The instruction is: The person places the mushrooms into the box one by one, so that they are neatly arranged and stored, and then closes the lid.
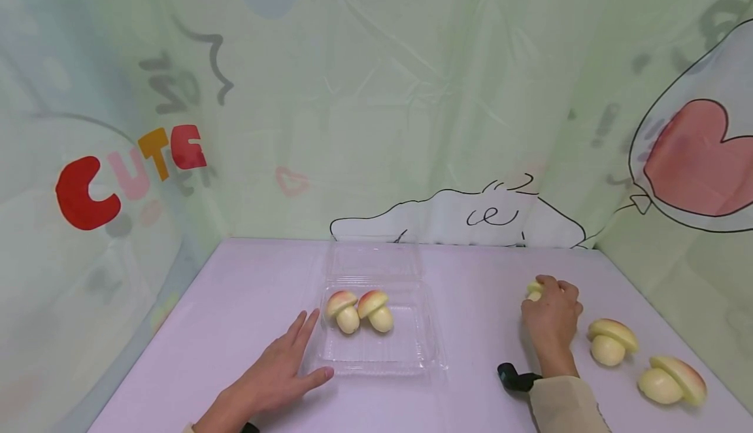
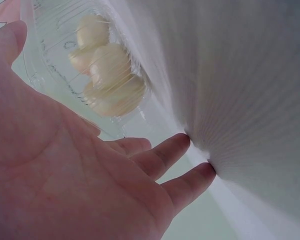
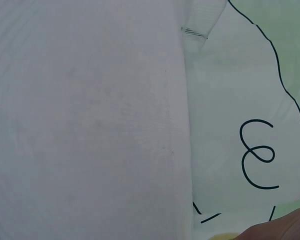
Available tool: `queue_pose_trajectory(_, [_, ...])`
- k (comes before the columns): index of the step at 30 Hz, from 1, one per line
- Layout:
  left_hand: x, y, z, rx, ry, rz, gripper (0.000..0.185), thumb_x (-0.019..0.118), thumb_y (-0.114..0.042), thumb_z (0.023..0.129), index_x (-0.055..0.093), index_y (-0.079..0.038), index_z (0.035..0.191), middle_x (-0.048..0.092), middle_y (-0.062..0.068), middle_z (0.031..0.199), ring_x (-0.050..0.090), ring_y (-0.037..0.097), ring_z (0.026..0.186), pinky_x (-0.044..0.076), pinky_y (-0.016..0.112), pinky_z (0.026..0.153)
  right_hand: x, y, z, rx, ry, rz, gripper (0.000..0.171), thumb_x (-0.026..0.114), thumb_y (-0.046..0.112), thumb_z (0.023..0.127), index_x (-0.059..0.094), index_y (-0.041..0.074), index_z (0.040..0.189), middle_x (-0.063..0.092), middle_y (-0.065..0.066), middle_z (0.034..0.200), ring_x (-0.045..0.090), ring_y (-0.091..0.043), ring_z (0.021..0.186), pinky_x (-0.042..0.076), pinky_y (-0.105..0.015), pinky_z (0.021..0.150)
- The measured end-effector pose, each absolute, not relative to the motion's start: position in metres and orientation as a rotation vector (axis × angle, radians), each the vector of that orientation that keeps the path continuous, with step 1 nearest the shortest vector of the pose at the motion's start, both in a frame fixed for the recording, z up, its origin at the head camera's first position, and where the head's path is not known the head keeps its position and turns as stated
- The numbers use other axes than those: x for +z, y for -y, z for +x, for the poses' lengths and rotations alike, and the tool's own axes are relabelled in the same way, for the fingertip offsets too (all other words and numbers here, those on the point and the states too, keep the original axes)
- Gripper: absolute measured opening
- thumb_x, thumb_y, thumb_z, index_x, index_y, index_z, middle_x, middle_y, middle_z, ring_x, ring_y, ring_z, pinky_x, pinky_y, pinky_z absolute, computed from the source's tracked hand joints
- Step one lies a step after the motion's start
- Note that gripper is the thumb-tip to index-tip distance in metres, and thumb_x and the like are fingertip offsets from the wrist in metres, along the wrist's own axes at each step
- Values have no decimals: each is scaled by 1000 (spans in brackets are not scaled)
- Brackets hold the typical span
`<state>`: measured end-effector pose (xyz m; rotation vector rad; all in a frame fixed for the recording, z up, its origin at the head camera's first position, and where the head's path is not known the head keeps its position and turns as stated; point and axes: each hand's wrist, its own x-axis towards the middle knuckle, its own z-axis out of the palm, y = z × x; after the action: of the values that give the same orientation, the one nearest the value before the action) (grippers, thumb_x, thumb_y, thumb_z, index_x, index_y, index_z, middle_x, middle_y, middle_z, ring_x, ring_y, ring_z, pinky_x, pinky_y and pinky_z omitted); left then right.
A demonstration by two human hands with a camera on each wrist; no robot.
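Hands are well apart, R hand (image 1: 551,315) curling round a mushroom (image 1: 534,296) at the table's (image 1: 470,302) right side, L hand (image 1: 273,371) straight-fingered beside the clear box (image 1: 412,353), so IMO the mushroom may slip b/c its rounded shape gives poor hold.

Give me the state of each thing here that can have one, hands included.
Box, open, partly filled.
Lid, folded back behind the box.
Left boxed mushroom, uncovered.
Right boxed mushroom, uncovered too.
Right hand, curled over the held mushroom.
Held mushroom, partly hidden.
Far loose mushroom, on the table, untouched.
Near loose mushroom, on the table, untouched.
Left hand, fingers outstretched beside the box.
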<state>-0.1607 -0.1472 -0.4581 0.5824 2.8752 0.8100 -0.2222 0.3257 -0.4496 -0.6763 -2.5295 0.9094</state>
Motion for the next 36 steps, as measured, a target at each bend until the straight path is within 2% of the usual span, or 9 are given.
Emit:
queue_pose_trajectory(17, [-459, 148, -161, 824, -2867, 592, 99, 59, -69, 94, 15, -20, 168, 20, 21, 171, 39, 46, 148, 34, 66, 115, -436, -314, -220, 936, 2478, -619, 57, 51, -3, 89, 50, -5, 145, 31, -38, 154, 35, -60, 132, 38, -69, 101])
queue_pose_trajectory(27, [-458, 148, -162, 813, -2853, 566, 98, 59, -68, 94, 14, -21, 168, 19, 20, 171, 38, 46, 148, 34, 66, 115, -419, -299, -217, 962, 2426, -548, 55, 54, -2, 88, 53, -3, 143, 34, -36, 152, 37, -57, 128, 40, -66, 91])
queue_pose_trajectory(36, [-458, 148, -162, 808, -2855, 565, 99, 59, -68, 94, 15, -20, 168, 20, 21, 171, 39, 47, 147, 34, 67, 115, -408, -286, -213, 976, 2383, -498, 54, 56, -2, 87, 57, -1, 140, 38, -34, 150, 39, -57, 128, 40, -65, 92])
